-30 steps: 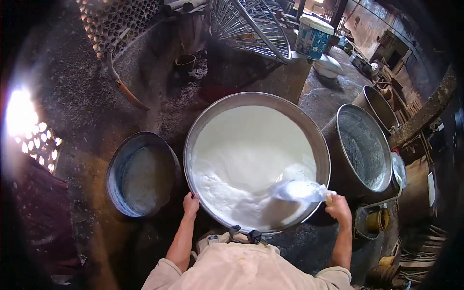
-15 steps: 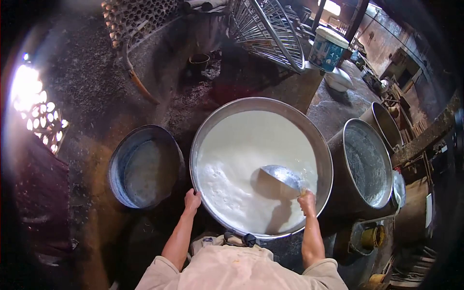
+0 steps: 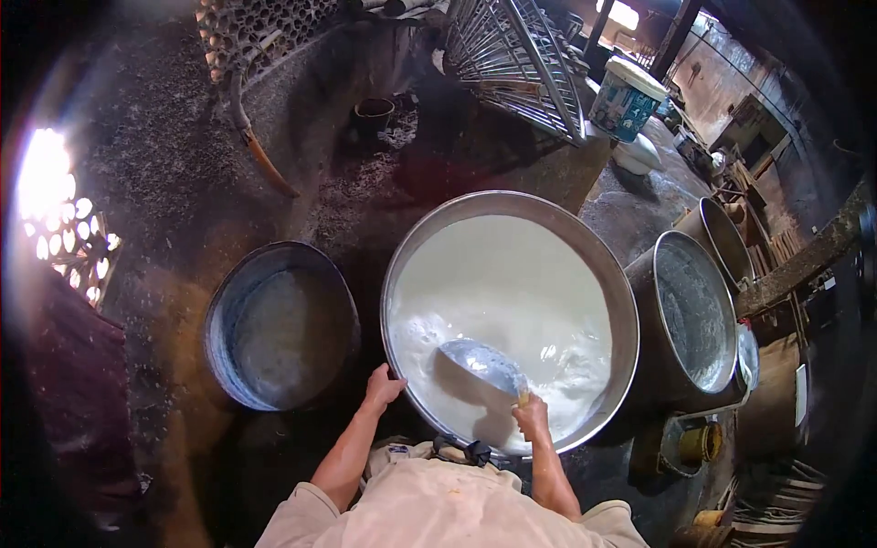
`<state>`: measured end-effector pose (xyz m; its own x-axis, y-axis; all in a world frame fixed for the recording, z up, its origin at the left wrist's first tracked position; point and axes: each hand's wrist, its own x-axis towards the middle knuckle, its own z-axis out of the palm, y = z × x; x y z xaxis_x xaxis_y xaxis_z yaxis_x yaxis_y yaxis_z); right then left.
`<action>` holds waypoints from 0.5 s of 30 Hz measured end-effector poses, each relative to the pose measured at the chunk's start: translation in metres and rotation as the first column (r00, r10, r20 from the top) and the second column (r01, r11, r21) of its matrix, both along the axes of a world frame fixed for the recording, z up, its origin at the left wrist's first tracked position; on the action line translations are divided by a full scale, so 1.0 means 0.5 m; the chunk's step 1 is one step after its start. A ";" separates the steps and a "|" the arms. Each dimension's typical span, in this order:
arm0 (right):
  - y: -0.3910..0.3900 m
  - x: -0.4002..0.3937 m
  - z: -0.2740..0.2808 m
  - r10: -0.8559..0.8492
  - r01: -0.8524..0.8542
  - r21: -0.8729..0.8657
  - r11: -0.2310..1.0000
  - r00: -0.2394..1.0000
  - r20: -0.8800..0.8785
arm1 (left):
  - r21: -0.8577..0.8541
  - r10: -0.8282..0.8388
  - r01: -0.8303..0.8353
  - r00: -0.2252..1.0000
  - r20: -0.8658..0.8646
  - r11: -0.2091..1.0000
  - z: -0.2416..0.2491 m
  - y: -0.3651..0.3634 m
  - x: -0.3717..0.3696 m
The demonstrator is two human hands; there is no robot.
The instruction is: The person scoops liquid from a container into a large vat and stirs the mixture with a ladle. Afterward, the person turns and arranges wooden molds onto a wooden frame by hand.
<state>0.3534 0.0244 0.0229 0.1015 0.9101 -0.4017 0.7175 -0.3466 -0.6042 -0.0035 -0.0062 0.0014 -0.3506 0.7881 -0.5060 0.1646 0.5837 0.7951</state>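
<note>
A wide round metal pot (image 3: 624, 315) stands in front of me, holding milky white liquid (image 3: 502, 283). My right hand (image 3: 532, 420) is closed round the short handle of a metal scoop (image 3: 480, 363). The scoop's rounded bowl is over the liquid in the near part of the pot, tilted, and casts a shadow on the surface. Ripples and froth show at both sides of it. At the near left of the pot, my left hand (image 3: 384, 390) has its fingers closed on the rim.
A smaller dark metal tub (image 3: 217, 352) with cloudy contents stands to the left. On the right are a tall metal drum (image 3: 656, 265) and another drum (image 3: 728, 239) behind it. A lidded bucket (image 3: 626, 102), a metal rack (image 3: 521, 64) and a yellow container (image 3: 699, 443) lie further out.
My right hand has swept the scoop leftward and nearer to me through the pot, and froth has risen on the right. My left hand stays at the rim.
</note>
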 end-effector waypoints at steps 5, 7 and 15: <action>-0.040 -0.089 0.059 0.017 -0.023 -0.075 0.997 0.997 -0.077 | 0.076 -0.073 0.079 0.994 -0.075 0.994 -0.035 -0.004 -0.010; -0.043 -0.116 0.108 0.030 -0.037 -0.085 0.996 0.996 -0.079 | 0.049 -0.083 0.087 0.993 -0.089 0.995 -0.019 -0.004 -0.009; 0.065 -0.170 0.324 0.139 -0.138 -0.051 0.989 0.990 0.021 | 0.048 -0.102 0.107 0.990 -0.102 0.993 -0.031 -0.004 -0.006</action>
